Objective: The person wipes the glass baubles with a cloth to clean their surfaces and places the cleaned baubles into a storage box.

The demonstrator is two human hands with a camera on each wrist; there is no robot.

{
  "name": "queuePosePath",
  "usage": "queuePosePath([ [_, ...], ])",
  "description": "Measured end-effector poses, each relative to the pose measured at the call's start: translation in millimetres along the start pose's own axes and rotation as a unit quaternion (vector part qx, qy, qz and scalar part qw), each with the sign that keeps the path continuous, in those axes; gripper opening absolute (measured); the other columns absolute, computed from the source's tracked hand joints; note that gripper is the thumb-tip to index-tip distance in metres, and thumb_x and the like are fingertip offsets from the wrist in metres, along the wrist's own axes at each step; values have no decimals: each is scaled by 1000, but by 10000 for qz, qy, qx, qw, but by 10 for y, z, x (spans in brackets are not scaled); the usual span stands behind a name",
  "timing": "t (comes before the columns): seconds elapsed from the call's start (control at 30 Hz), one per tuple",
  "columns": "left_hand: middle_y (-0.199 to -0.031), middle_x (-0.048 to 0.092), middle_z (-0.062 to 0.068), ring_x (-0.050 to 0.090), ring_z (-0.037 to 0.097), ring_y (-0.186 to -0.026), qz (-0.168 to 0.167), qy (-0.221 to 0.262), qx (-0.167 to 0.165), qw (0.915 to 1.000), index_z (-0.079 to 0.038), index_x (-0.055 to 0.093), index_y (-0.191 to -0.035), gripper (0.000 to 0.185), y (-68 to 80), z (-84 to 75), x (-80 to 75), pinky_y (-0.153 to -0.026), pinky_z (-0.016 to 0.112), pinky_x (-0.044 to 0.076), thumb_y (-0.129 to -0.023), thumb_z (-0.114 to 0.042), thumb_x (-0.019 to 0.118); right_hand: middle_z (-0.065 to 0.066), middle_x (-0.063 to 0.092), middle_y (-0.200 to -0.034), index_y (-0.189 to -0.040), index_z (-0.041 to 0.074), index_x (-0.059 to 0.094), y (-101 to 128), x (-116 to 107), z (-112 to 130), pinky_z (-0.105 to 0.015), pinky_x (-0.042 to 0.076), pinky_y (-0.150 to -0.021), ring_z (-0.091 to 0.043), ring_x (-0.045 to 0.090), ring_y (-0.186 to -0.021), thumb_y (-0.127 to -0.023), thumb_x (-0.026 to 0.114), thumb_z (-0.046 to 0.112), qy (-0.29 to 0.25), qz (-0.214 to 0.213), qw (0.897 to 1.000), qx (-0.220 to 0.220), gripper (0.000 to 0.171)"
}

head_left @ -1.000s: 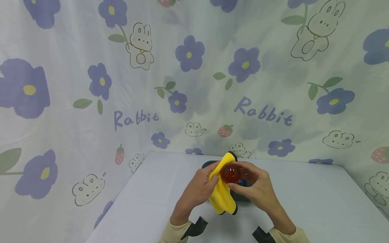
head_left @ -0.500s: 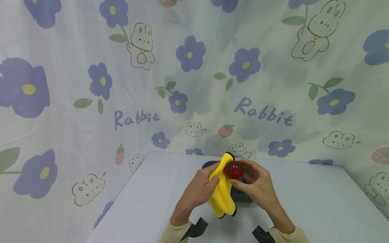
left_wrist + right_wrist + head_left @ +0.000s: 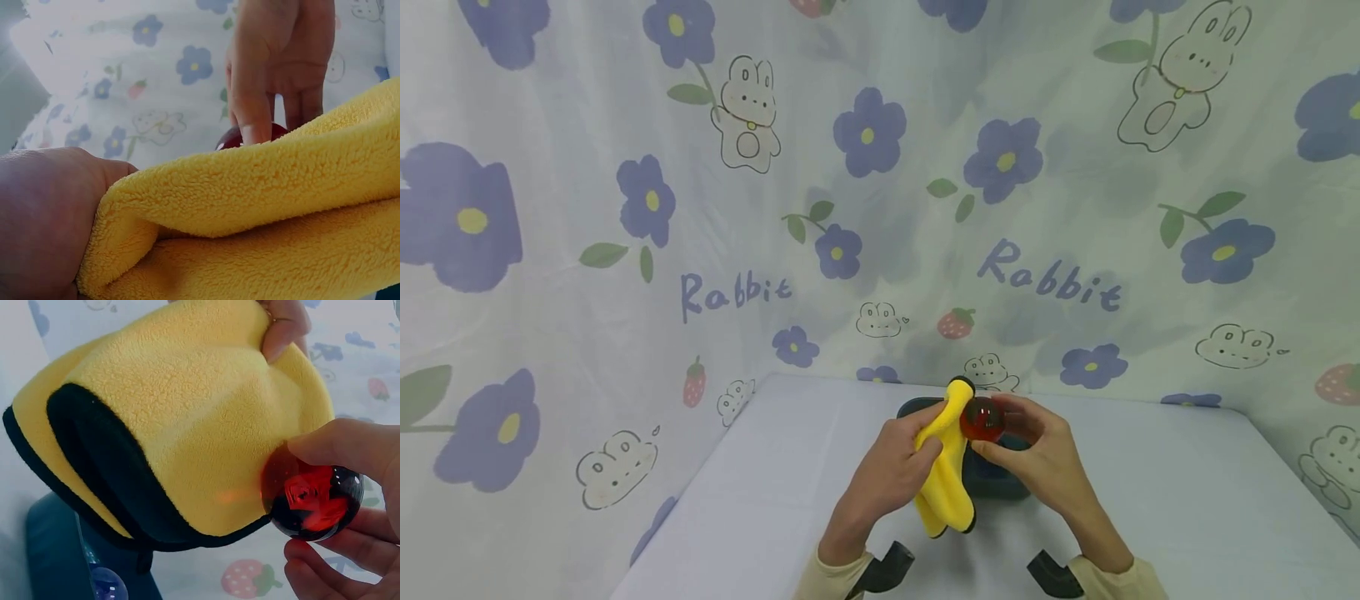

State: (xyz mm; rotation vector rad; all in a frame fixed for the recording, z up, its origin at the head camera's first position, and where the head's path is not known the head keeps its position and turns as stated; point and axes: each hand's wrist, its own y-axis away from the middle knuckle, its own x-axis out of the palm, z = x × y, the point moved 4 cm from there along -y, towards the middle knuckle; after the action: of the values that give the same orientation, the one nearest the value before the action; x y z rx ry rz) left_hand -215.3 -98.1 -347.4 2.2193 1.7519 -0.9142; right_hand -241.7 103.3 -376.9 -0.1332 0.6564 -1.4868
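Nearest the viewer, two cream sleeves rise from the bottom edge over the pale surface [image 3: 775,500], with dark wrist mounts showing beside them. The left hand [image 3: 887,471] grips a yellow fleece cloth [image 3: 946,479] with a black edge, its fingers curled round the bunched fabric; the cloth's long axis runs from near to far, its loose end hanging toward the viewer and its far end pushed up against a red translucent ball [image 3: 981,419]. The right hand [image 3: 1041,462] holds that ball just to the right of the cloth, pinched between thumb and curled fingers [image 3: 350,450], so the ball lies right of the left hand's fingers and touches the cloth's far tip. In the right wrist view the cloth presses against the ball's left side, and a square shape glints inside the ball. Both hands are about equally close to the ball; only the right one grips it. Just beyond and beneath the hands sits a dark teal tray [image 3: 1000,483] on the surface, and the right wrist view shows a bluish clear ball [image 3: 107,584] lying in it. Farther back hangs a floral rabbit-print sheet [image 3: 737,208].
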Motion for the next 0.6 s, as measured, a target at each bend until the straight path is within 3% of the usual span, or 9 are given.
queuePosePath([
  [0.3, -107, 67, 7, 59, 11, -75, -168, 41, 60, 9998, -12, 53, -152, 54, 10, -34, 11, -70, 23, 54, -99, -12, 47, -7, 74, -119, -131, 10, 67, -25, -12, -37, -18, 56, -90, -11, 73, -100, -80, 88, 20, 76, 319, 9992, 235, 56],
  [0.6, -109, 69, 8, 55, 6, -67, -276, -88, 594, 9978, -13, 58, -148, 50, 4, -78, 13, -66, 22, 53, -100, -7, 46, -8, 74, -115, -125, 10, 69, -7, 76, -24, -29, 62, -81, -11, 73, -89, -79, 89, 22, -145, 1017, 9945, 205, 51],
])
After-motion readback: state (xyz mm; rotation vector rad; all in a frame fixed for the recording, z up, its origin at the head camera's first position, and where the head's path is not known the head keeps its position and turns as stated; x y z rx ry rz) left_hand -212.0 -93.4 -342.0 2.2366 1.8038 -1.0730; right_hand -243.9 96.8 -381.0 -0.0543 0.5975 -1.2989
